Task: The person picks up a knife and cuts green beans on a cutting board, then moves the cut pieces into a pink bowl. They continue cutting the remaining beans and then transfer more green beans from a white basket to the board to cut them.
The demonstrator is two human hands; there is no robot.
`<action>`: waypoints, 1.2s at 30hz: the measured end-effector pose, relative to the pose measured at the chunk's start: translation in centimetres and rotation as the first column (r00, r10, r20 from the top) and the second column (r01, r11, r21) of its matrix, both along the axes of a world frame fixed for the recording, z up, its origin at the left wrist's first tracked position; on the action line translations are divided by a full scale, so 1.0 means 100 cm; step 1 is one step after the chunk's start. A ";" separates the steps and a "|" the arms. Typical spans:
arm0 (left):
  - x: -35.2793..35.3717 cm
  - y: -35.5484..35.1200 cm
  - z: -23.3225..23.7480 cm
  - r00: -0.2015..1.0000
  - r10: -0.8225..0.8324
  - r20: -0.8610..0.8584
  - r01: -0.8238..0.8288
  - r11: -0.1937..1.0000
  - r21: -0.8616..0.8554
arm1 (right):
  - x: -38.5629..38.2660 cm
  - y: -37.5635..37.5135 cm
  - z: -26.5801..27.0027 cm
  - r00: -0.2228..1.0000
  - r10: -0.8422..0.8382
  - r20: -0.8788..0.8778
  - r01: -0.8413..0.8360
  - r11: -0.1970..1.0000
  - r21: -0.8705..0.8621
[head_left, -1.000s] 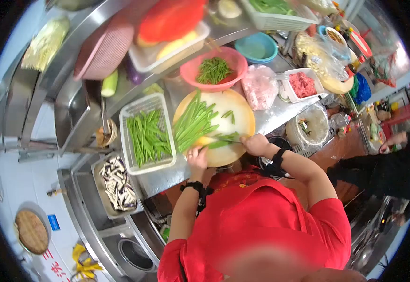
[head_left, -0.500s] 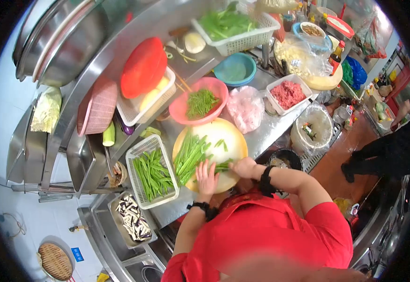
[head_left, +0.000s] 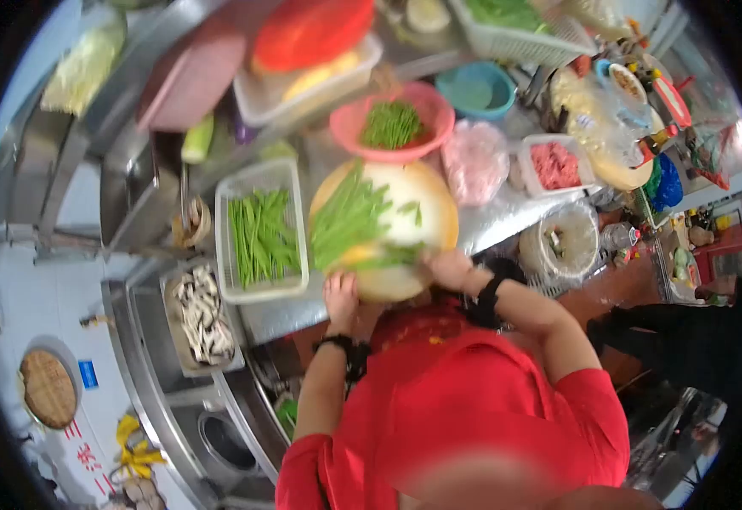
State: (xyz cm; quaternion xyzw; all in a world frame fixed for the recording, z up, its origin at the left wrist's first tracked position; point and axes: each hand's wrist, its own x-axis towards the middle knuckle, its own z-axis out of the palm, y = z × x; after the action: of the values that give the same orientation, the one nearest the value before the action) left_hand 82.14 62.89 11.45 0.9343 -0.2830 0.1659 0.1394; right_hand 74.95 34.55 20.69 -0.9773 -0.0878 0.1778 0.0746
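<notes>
The picture is motion-blurred. A round yellow cutting board (head_left: 426,200) lies on the steel counter with a bundle of long green beans (head_left: 347,217) across its left half. My left hand (head_left: 340,294) rests at the board's near left edge, by the bean ends, fingers loosely extended. My right hand (head_left: 449,267) is a closed fist at the board's near edge, gripping what looks like a thin knife over a few beans (head_left: 392,254); the blade is lost in the blur.
A white basket of whole beans (head_left: 260,234) sits left of the board, a pink bowl of cut beans (head_left: 392,124) behind it. A tray of eggplant strips (head_left: 202,316), a minced meat tub (head_left: 555,164) and a lined bucket (head_left: 564,240) surround me. Another person (head_left: 685,331) stands at right.
The camera swung down and back. My left hand drew back from flat on the beans to the board's near edge. My right hand stayed at the near edge.
</notes>
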 end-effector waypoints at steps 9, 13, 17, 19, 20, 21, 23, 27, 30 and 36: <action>0.001 -0.019 0.028 1.000 0.006 -0.011 -0.009 0.968 -0.250 | 0.002 -0.011 0.021 0.995 -0.029 0.091 0.019 0.994 0.109; 0.003 -0.023 0.031 1.000 0.009 -0.005 -0.010 0.957 -0.289 | -0.003 -0.003 0.017 0.997 -0.007 0.074 0.000 0.995 0.098; 0.005 -0.021 0.031 1.000 -0.024 -0.003 0.022 0.957 -0.290 | 0.002 -0.002 0.012 1.000 0.017 0.024 -0.016 1.000 -0.022; 0.005 -0.020 0.032 0.999 -0.038 -0.002 0.036 0.951 -0.306 | 0.000 -0.009 0.020 0.992 0.030 0.122 -0.038 0.997 0.062; 0.005 -0.021 0.033 0.999 -0.043 0.013 0.045 0.949 -0.311 | -0.001 -0.008 0.029 0.996 0.011 0.093 -0.015 0.999 0.046; 0.006 -0.022 0.034 0.999 -0.047 0.026 0.053 0.946 -0.318 | 0.000 -0.006 0.026 0.996 0.011 0.091 -0.015 0.999 0.044; 0.007 -0.022 0.035 0.998 -0.057 0.041 0.066 0.950 -0.305 | -0.001 -0.003 0.016 0.997 -0.024 0.078 0.020 0.999 0.047; 0.008 -0.023 0.033 0.997 -0.065 0.045 0.075 0.955 -0.288 | 0.003 0.000 0.012 0.999 -0.021 0.046 0.021 1.000 -0.007; 0.007 -0.026 0.034 0.995 -0.091 0.030 0.096 0.948 -0.305 | -0.002 -0.002 0.016 0.984 -0.018 0.178 0.005 0.997 0.074; 0.005 -0.032 0.033 0.992 -0.108 0.062 0.123 0.930 -0.347 | 0.005 0.007 0.006 0.999 -0.033 0.041 0.033 0.999 0.006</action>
State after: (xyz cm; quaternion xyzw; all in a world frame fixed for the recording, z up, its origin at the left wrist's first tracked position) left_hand 82.65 59.66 14.71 0.8726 -0.3063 0.2248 0.3068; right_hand 75.45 35.20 21.32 -0.9819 -0.0735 0.1561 0.0782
